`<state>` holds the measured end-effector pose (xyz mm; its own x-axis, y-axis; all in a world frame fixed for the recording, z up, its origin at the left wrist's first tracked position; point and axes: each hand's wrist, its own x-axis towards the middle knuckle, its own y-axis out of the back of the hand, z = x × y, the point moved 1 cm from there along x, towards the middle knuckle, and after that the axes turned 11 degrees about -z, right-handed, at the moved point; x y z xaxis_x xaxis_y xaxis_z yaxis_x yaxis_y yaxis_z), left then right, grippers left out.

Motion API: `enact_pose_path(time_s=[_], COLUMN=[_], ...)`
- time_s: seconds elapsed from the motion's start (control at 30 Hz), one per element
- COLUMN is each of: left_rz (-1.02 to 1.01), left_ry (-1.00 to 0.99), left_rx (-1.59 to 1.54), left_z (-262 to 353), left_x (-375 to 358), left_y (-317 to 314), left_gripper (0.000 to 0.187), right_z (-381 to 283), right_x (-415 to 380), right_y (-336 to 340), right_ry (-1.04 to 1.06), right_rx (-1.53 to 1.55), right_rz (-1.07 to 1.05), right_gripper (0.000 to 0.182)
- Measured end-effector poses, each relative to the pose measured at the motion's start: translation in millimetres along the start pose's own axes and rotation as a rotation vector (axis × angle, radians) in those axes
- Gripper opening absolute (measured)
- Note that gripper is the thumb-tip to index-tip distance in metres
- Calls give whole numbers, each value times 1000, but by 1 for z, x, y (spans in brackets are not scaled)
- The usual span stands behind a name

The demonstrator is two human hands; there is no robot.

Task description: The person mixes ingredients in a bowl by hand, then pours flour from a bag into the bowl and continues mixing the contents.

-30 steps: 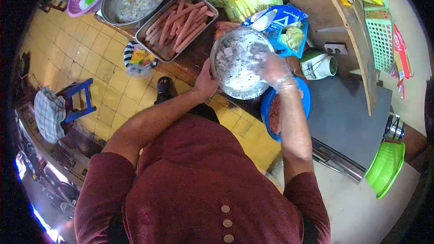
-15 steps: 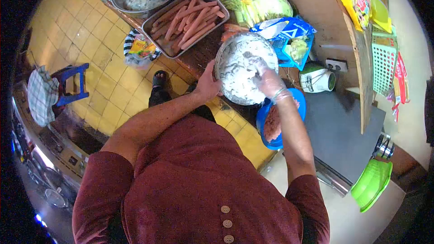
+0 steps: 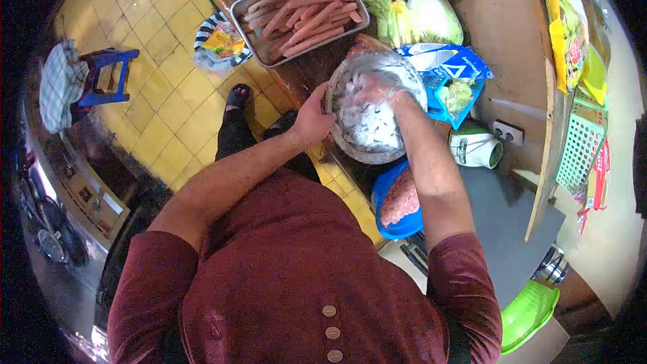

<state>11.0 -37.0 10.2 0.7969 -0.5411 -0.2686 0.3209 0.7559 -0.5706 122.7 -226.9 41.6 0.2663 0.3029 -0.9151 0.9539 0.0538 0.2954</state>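
A round metal bowl (image 3: 377, 156) holds white powder (image 3: 381, 121) with greyish pieces mixed through it. At the bowl's left rim is my left hand (image 3: 315, 116), its fingers closed on the edge. My right hand (image 3: 377, 91), in a clear glove with a band at the wrist, is down in the powder at the upper part of the bowl; its fingers are smeared by motion. Just below the bowl stands a blue basin (image 3: 384, 228) with pink minced meat (image 3: 401, 201), partly covered by my right forearm.
A metal tray (image 3: 273, 64) of sausage sticks (image 3: 313, 20) lies at the upper left of the bowl. Cabbage (image 3: 435, 20), a blue basket (image 3: 460, 120) and a jar (image 3: 476, 148) stand to the right. A wooden board (image 3: 541, 162) rises beyond them.
My right hand has moved from the right side of the bowl to its upper left part, within the powder. My left hand stays on the rim. The whole view has shifted slightly.
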Motion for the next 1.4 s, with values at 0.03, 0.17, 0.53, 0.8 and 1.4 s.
enact_pose_path(time_s=[0.03, 0.17, 0.53, 0.8, 1.4], left_rz=[5, 43, -24, -13, -73], left_ry=[-11, 130, -23, 227, 173], left_rx=[2, 29, 33, 180, 360], left_z=[0, 12, -19, 13, 1], left_x=[1, -4, 7, -1, 13], left_y=[-1, -16, -7, -21, -5], left_gripper=[69, 68, 71, 73, 77], right_z=[-1, -16, 2, -18, 23], right_x=[7, -20, -145, -76, -134], right_y=[-8, -29, -94, -163, -69], right_ry=[162, -93, 2, -139, 116], right_rx=[-94, -157, 466, 221, 1103], right_rz=[-14, -21, 896, 909, 812], right_gripper=[74, 47, 41, 85, 51])
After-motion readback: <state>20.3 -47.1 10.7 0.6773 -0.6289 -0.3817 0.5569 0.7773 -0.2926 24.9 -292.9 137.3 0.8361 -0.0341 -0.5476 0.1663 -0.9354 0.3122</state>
